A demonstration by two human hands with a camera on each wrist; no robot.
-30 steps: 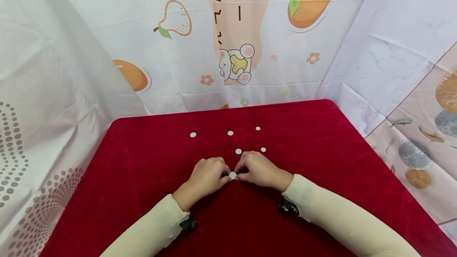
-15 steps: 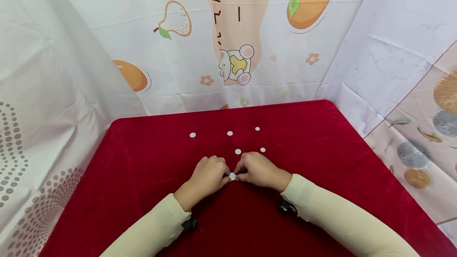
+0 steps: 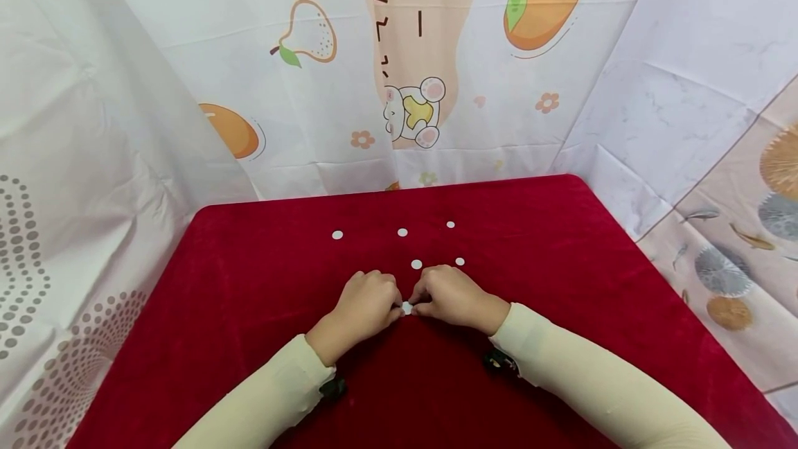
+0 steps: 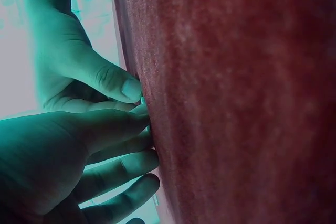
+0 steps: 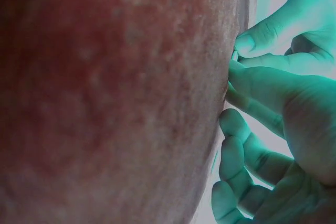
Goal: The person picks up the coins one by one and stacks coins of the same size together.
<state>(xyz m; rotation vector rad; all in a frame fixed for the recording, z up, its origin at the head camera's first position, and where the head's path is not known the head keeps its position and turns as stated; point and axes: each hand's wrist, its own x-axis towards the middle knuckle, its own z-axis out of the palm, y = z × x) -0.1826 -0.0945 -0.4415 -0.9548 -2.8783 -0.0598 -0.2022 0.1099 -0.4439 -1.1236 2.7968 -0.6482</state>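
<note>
A small white disc (image 3: 407, 308) lies low at the red cloth, near the middle of the table in the head view. From its left side my left hand (image 3: 366, 305) pinches the edge between thumb and forefinger. My right hand (image 3: 454, 296) pinches the opposite edge the same way. Both wrist views show the fingertips of the two hands meeting right at the cloth, with only a thin sliver of the disc between them. The left hand's other fingers (image 4: 123, 174) are spread loosely, while those of the right hand (image 5: 310, 124) are bent near the cloth.
Several more white discs lie beyond the hands, among them one disc (image 3: 416, 265) just past the right hand and another disc (image 3: 337, 235) at the far left. Red cloth (image 3: 262, 283) covers the table. Printed curtains (image 3: 312, 109) hang behind and at both sides.
My left hand has shifted very slightly, its knuckles a little higher in the head view. The right hand and the pinched disc stay almost in place.
</note>
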